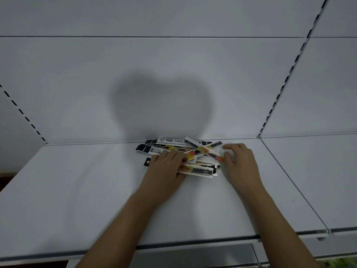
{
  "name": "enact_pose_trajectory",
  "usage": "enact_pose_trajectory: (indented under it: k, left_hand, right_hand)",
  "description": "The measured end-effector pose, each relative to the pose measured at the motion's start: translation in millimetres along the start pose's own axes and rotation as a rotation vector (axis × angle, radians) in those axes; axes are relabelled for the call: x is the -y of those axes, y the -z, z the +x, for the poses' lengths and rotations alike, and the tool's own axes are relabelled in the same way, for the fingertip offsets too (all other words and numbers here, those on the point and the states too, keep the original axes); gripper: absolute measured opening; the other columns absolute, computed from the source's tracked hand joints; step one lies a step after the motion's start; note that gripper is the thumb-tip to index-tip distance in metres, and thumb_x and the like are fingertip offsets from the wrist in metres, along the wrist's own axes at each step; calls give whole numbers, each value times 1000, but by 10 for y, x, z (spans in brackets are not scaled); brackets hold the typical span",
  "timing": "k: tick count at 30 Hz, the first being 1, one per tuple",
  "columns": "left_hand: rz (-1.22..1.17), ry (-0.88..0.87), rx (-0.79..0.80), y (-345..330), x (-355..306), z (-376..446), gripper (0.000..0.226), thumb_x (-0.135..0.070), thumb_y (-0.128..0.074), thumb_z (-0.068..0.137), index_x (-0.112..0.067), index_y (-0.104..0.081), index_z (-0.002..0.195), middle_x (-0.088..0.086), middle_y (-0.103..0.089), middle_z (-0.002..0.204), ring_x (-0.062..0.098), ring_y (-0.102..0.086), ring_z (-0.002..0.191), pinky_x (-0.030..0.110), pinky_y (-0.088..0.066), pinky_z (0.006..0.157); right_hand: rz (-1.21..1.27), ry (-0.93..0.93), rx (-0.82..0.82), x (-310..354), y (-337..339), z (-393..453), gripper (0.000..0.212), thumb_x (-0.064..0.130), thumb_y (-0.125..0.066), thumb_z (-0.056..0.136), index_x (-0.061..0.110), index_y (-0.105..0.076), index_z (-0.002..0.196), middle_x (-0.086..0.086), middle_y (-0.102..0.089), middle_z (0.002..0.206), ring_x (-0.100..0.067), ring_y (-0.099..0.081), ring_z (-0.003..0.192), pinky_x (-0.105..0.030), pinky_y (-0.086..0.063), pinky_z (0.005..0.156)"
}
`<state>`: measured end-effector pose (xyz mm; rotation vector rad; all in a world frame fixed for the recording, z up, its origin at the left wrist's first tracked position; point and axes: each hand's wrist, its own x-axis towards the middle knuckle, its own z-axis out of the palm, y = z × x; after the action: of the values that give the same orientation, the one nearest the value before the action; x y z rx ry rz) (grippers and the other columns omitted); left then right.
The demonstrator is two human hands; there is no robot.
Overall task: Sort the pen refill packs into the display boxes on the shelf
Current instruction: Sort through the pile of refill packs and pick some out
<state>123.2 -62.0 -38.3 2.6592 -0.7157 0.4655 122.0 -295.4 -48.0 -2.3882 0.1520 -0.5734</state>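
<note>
A loose pile of pen refill packs (179, 147), long narrow sleeves in white, black and yellow, lies on the white shelf (77, 190) near the back wall. My left hand (166, 167) rests on the pile's left side, its fingers curled over one pack (197, 169) at the front. My right hand (239, 161) is at the pile's right edge, fingers bent, its thumb and fingertips touching the end of a slanted pack (207, 151). No display box is in view.
The white back panel (173, 74) rises right behind the pile. Slotted uprights (278, 97) stand at both sides. A second shelf board (318, 180) adjoins on the right. The shelf's front edge (193, 242) runs below my forearms.
</note>
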Motion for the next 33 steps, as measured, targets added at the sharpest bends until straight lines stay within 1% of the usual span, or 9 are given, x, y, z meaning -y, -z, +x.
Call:
enact_pose_trajectory:
  k: [4, 6, 9, 11, 14, 19, 22, 28, 33]
  left_hand:
    - [54, 76, 73, -23, 65, -16, 60, -57, -38, 86, -18, -61, 125, 3, -59, 131, 25, -52, 122, 50, -38, 107]
    - [23, 93, 106, 3, 68, -11, 61, -59, -33, 86, -20, -60, 125, 0, -58, 129, 23, -52, 122, 47, -34, 111]
    - [45, 65, 80, 4, 44, -5, 52, -55, -37, 85, -19, -64, 113, 0, -62, 112, 25, -55, 104, 41, -46, 89]
    - [65, 47, 51, 16, 34, -6, 50, -55, -39, 86, -20, -67, 106, 1, -61, 103, 25, -55, 96, 39, -47, 75]
    - [80, 1, 61, 63, 12, -8, 41, -51, -45, 91, -19, -66, 107, 2, -59, 106, 27, -55, 99, 40, -45, 76]
    - [185, -37, 90, 116, -38, -1, 27, -37, -43, 99, -16, -57, 109, 2, -60, 102, 27, -57, 95, 38, -39, 78]
    - [182, 5, 234, 221, 2, -18, 23, -31, -40, 102, -21, -41, 123, -2, -58, 115, 21, -57, 99, 31, -36, 78]
    - [5, 61, 379, 492, 123, -109, 59, -81, -60, 67, -33, -50, 100, -13, -64, 91, 10, -59, 83, 30, -45, 73]
    - [16, -116, 266, 494, 212, -67, 27, -47, -57, 88, -21, -64, 93, 0, -61, 92, 24, -62, 85, 30, -37, 64]
  right_hand:
    - [-60, 77, 60, 38, -42, -79, 33, 27, -60, 94, 22, -66, 126, 1, -61, 129, -25, -51, 117, -35, -41, 94]
    - [-100, 201, 55, 63, -49, -104, 27, 19, -67, 92, 22, -72, 119, 0, -65, 118, -27, -54, 107, -36, -45, 86]
    - [-33, 261, 61, 37, -32, -127, 31, 5, -67, 86, 27, -77, 106, 4, -66, 99, -22, -52, 92, -35, -46, 76]
    - [45, 237, 122, 36, -4, -135, 31, 3, -66, 86, 25, -78, 105, 9, -65, 93, -16, -52, 91, -23, -42, 78]
    - [125, 186, 167, 59, 12, -146, 26, 5, -66, 88, 24, -78, 101, 16, -63, 91, -4, -50, 89, -10, -36, 77]
    - [124, 174, 89, 71, 6, -155, 33, 1, -65, 86, 29, -77, 97, 23, -59, 88, -6, -49, 86, -12, -38, 75]
    - [61, 182, 63, 66, 5, -152, 30, 3, -66, 86, 29, -77, 97, 23, -55, 87, -11, -50, 85, -22, -40, 75]
    - [-78, 191, 75, 103, -13, -144, 16, 20, -68, 88, 31, -70, 99, 18, -55, 92, -13, -48, 86, -33, -38, 75]
    - [-81, 184, 107, 202, -53, -157, 18, 26, -70, 87, 40, -58, 87, 16, -56, 85, -12, -47, 86, -35, -40, 76]
